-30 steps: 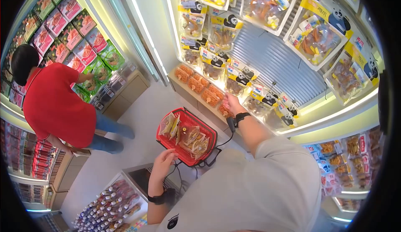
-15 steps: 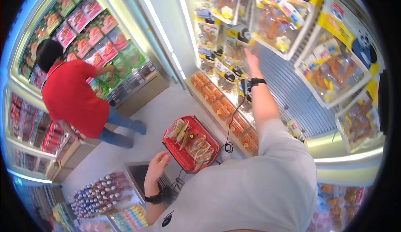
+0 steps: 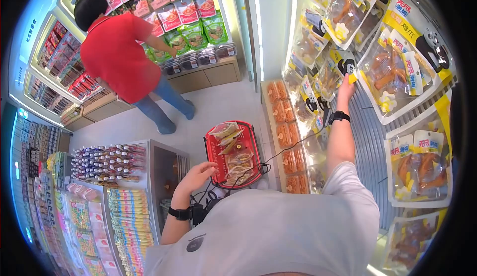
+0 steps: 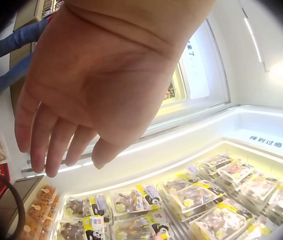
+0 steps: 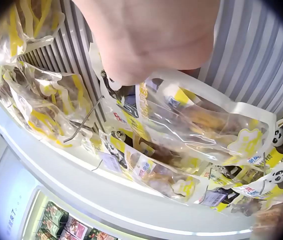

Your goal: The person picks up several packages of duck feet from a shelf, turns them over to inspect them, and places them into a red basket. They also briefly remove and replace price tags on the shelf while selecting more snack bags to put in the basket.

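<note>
My right hand (image 3: pixel 346 89) grips the top edge of a clear snack bag (image 5: pixel 196 122) with a yellow band and a panda print, at the hanging display. In the right wrist view the back of that hand hides the fingertips, and the bag hangs in front of other bags. My left hand (image 3: pixel 196 177) is held palm down with loosely straight fingers, holding nothing, by the near left side of the red shopping basket (image 3: pixel 210 149). Several snack bags (image 3: pixel 238 162) lie inside the basket. The left wrist view shows that hand's palm and separated fingers (image 4: pixel 60 145).
Large display bags (image 3: pixel 387 72) hang on the ribbed wall to the right. A ledge holds plastic tubs of orange snacks (image 3: pixel 284 134). A person in a red shirt (image 3: pixel 117 52) stands at the far left shelves. A cable (image 3: pixel 298 142) runs from my right wrist past the basket.
My right hand went from the tubs up to the hanging bags and now grips one. The head view has turned, so the scene sits differently. My left hand stays by the basket.
</note>
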Tool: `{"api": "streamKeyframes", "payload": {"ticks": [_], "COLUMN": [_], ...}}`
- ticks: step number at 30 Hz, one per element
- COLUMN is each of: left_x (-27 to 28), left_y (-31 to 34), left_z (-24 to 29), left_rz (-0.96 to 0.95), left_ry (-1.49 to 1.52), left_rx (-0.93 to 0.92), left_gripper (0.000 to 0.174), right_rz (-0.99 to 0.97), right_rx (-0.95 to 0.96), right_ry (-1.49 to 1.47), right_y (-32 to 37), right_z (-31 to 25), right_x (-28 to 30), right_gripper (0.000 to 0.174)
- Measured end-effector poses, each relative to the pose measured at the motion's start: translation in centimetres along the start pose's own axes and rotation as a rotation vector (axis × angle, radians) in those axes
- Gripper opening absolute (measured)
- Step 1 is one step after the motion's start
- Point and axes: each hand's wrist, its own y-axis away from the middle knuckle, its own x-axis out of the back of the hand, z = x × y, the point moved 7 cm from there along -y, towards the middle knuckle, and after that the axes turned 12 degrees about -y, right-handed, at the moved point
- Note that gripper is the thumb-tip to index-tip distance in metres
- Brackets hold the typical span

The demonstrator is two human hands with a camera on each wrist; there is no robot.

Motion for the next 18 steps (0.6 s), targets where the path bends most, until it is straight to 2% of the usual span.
{"api": "streamKeyframes", "payload": {"ticks": [3,5,6,7,9,13,15,18], "left_x": [-0.9,-1.5,-1.6,-1.6,-1.7,-1.9,-2.1,-2.4], "left_y": [0.0,-0.6,-0.8,-0.9,-1.3,-1.7,-1.8,-2.2], "left_z": [1.2,1.5,1.4,1.3,1.2,2.1,2.8,3.0], "left_rz": [-0.02,-0.051,-0.049,-0.035,-0.05,-0.066,-0.078,-0.087], "left_ry": [0.019,-0.007,0.011,0.033,0.014,-0.019,-0.025,-0.036], "left_rx": [0.022,0.04,0.05,0.06,0.045,0.016,0.01,-0.03], "left_gripper": [0.033,0.032,0.032,0.031,0.031,0.032,0.032,0.032], "right_rz": [0.184,0.221,0.192,0.19,0.117,0.09,-0.022,-0.061], "right_rx": [0.33,0.443,0.442,0.447,0.353,0.305,0.225,0.173], "right_ry": [-0.043,0.043,-0.058,0.002,-0.15,-0.165,-0.155,-0.105], "right_y": [-0.6,-0.6,0.1,0.6,1.7,3.7,4.6,6.5], "right_z": [0.5,0.5,-0.3,-1.3,-2.5,-4.9,-5.5,-8.1], "right_x": [0.3,0.5,0.7,0.9,1.0,1.6,1.2,2.1], "right_gripper": [0.045,0.04,0.039,0.039,0.039,0.038,0.037,0.033]}}
